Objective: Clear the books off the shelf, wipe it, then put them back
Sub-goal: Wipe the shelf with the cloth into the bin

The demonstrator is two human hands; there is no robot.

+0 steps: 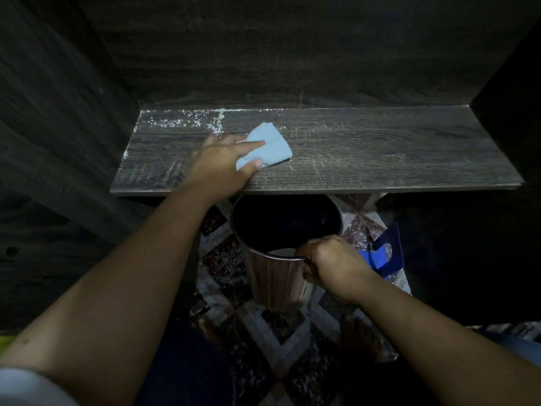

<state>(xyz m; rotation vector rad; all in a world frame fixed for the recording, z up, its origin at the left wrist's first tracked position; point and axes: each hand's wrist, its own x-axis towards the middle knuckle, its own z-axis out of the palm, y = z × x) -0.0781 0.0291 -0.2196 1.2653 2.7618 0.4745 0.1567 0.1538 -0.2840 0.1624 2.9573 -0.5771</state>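
Observation:
The dark wooden shelf (366, 148) holds no books, and none are in view. White dust and crumbs lie along its back left edge. My left hand (222, 162) presses a light blue cloth (269, 145) flat on the left half of the shelf board. Below the shelf's front edge, my right hand (328, 262) grips the rim of a shiny metal bin (275, 276), which is tilted toward the shelf with its dark mouth just under the edge.
Dark wooden side walls and a back panel enclose the shelf. A blue plastic object (383, 253) stands on the patterned floor (272, 341) to the right of the bin. My bare feet show below.

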